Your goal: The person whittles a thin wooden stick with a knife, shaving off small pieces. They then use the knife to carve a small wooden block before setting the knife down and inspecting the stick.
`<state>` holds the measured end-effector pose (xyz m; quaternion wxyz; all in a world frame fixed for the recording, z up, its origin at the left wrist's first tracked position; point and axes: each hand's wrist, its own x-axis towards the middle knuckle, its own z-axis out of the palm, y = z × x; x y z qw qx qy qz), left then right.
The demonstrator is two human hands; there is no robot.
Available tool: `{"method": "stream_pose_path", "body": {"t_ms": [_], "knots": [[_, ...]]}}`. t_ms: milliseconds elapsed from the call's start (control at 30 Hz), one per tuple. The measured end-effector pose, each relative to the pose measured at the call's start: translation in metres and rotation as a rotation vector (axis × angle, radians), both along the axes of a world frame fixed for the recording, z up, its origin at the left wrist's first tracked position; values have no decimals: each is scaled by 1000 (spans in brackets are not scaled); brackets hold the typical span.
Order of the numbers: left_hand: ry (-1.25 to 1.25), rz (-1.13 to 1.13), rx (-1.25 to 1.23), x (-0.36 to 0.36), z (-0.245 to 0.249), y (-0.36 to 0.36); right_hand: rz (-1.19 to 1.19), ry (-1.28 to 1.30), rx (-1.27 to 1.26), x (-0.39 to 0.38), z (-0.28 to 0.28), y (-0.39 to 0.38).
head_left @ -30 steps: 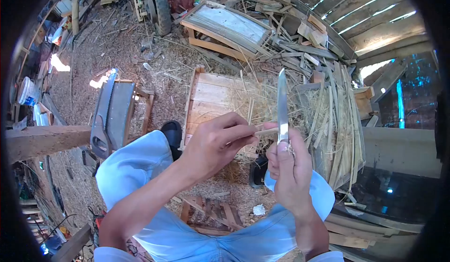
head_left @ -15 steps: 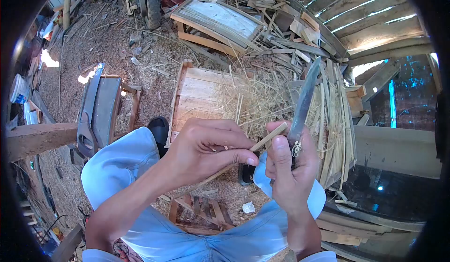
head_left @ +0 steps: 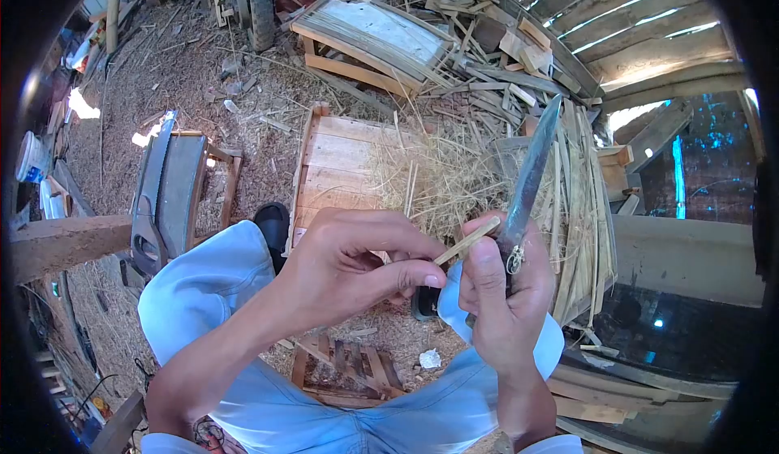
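My left hand [head_left: 357, 263] pinches a thin wooden strip [head_left: 469, 239] between thumb and fingers. The strip's free end slants up to the right, against the thumb and fingertips of my right hand [head_left: 507, 292]. In that right hand is a knife [head_left: 533, 170], its long blade pointing up and away from me. Curled shavings [head_left: 514, 259] cling near the base of the blade. The knife's handle is mostly hidden by my fingers.
Beyond my hands lies a shallow wooden tray [head_left: 337, 162] beside a heap of fine shavings [head_left: 446, 182]. Long split strips [head_left: 580, 210] are bundled at the right. A handsaw [head_left: 150, 210] rests on a small bench [head_left: 180, 182] at the left. Scrap wood [head_left: 503, 64] is piled at the back.
The strip has shifted slightly in my left hand, and its tail below that hand no longer shows. The knife has tilted a little to the right; both hands stay nearly in place.
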<state>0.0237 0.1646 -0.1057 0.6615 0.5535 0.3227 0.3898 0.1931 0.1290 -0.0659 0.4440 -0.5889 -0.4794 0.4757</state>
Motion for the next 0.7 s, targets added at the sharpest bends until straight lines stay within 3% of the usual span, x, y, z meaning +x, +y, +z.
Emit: {"method": "stream_pose_path", "body": {"t_ms": [133,367,700], "knots": [[125,66,258,1,5,3,20,-56,34,1,0,0],[189,89,357,1,2,2,12,18,106,-1,-6,-2],[212,102,434,1,0,4,66,-86,181,-5,-6,0]]}}
